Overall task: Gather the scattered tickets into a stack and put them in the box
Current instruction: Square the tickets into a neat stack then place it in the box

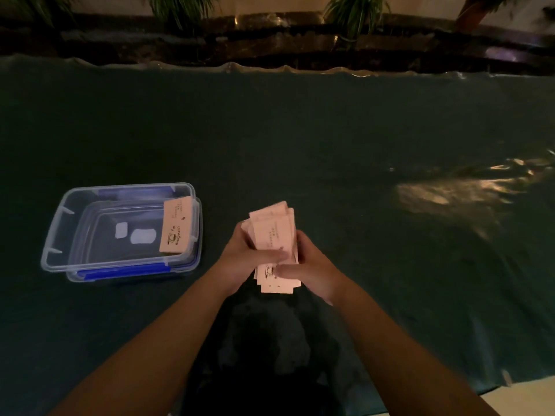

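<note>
A loose stack of pale pink tickets [274,232] is held between both hands over the dark green table cover. My left hand [244,255] grips its left side, thumb across the top. My right hand [309,265] holds the right side and lower end. The tickets are fanned and uneven at both ends. A clear plastic box [60,217] with blue clips stands to the left. One ticket [177,226] leans inside against its right wall.
The box rests on its clear lid [132,273], which has a blue latch. The green table cover [330,145] is wrinkled at the right. A dark planter ledge with plants [270,34] runs along the far edge. The table's near right corner [504,382] shows.
</note>
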